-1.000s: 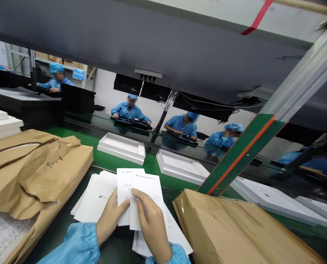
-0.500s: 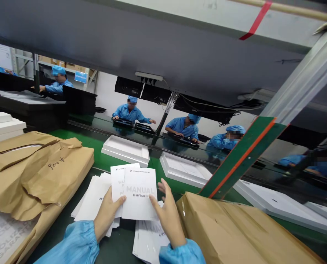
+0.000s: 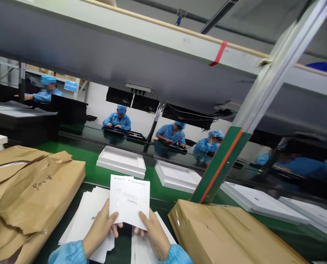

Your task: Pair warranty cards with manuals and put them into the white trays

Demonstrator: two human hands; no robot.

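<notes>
Two white printed booklets overlap in front of me. The manual (image 3: pixel 137 205) is on the right, lying over part of the other booklet (image 3: pixel 115 194), whose print is mostly covered or blurred. My left hand (image 3: pixel 100 225) is closed on the lower left edge of the left booklet, thumb on its front. On the right side, my right hand (image 3: pixel 154 231) pinches the manual, thumb in front and fingers behind. Below my left hand lies a fanned stack of white booklets (image 3: pixel 82 216). Another booklet stack (image 3: pixel 141 247) is partly hidden beneath my right hand.
An opened brown paper package (image 3: pixel 55 187) lies at left, a brown package (image 3: pixel 207 227) at right. White box trays (image 3: pixel 122 161) line the green surface beyond. A slanted post (image 3: pixel 221 165) rises at right under an overhead shelf (image 3: pixel 152 55). Several co-workers in blue sit opposite.
My right hand has closed on the manual; its fingers were spread before. The two booklets now overlap more and sit slightly lower. The camera view has shifted, showing more above the shelf.
</notes>
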